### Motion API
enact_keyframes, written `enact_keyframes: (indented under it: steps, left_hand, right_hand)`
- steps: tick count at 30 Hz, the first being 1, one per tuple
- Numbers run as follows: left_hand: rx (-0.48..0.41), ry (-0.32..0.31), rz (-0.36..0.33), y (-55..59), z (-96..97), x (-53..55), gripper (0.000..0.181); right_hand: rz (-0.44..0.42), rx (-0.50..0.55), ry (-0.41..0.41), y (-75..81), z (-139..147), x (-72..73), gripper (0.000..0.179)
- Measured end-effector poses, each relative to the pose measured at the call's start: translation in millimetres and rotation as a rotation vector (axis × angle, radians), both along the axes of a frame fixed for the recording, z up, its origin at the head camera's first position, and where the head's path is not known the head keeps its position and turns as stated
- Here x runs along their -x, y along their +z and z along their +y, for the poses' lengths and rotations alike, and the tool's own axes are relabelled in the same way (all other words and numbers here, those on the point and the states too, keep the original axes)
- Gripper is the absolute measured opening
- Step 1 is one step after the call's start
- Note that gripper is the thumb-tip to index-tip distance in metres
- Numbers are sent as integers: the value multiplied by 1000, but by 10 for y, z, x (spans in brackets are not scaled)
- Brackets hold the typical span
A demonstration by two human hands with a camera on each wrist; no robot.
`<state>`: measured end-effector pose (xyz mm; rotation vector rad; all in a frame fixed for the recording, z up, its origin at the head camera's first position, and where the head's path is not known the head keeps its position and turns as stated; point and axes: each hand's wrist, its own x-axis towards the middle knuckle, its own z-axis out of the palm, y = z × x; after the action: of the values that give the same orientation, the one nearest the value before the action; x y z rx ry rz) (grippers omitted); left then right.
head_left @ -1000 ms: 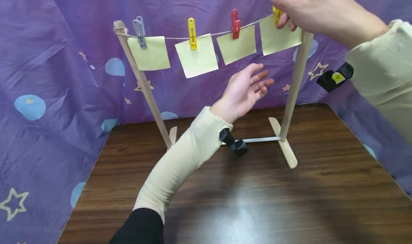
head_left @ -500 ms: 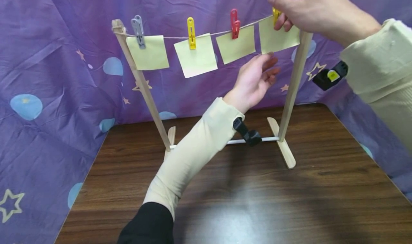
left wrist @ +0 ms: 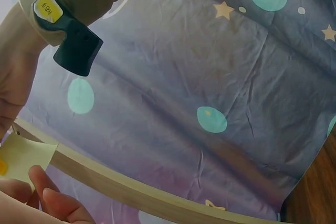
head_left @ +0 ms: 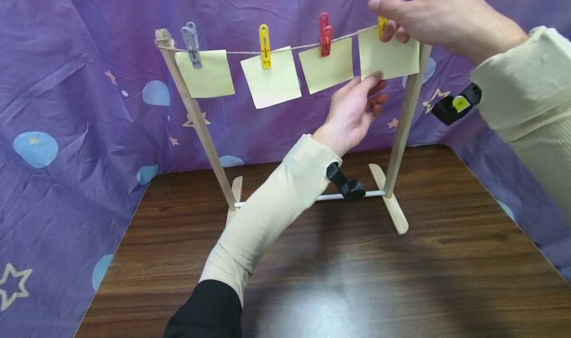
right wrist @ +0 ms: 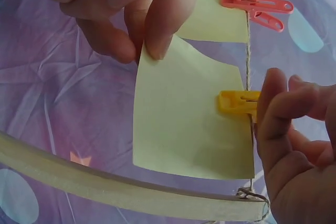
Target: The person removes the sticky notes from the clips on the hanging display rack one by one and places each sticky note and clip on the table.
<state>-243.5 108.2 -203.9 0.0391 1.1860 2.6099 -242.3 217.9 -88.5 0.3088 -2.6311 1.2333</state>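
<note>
My right hand point(head_left: 441, 18) pinches the yellow clothespin point(head_left: 382, 25) at the right end of the string, and the clothespin's lower end lies over the top edge of a pale yellow paper square point(head_left: 394, 58). From below, my left hand point(head_left: 350, 110) pinches that paper's lower left corner, thumb in front and fingers behind. In the right wrist view the paper point(right wrist: 184, 124) bends up slightly near the thumb, and the clothespin point(right wrist: 233, 102) sits across the string point(right wrist: 249, 56). The left wrist view shows only part of the paper point(left wrist: 26, 158).
More paper squares hang leftward, under a red clothespin point(head_left: 325, 35), a yellow clothespin point(head_left: 265, 48) and a grey clothespin point(head_left: 191, 44). Wooden posts point(head_left: 403, 125) with feet and a white crossbar point(head_left: 332, 197) stand on the brown table point(head_left: 348, 278). A purple curtain point(head_left: 111, 80) is behind.
My left hand has moved up and right, from below the papers to the last paper's lower corner, and taken hold of it. That paper has swung straighter. The right hand stays at the clothespin.
</note>
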Motion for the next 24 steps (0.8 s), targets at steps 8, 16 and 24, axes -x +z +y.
enact_keyframes:
  steps: [8, 16, 24]
  left_hand:
    - [2, -3, -1, 8, -1, -8, 19]
    - [5, -16, 0, 15, -18, -11, 18]
    - [25, -50, 7, -4, -30, -24, 20]
  right_hand:
    - [84, -57, -69, -1, -31, -27, 12]
    - [252, -42, -65, -53, -67, -8, 11]
    - [301, -9, -98, -80, -76, 38, 10]
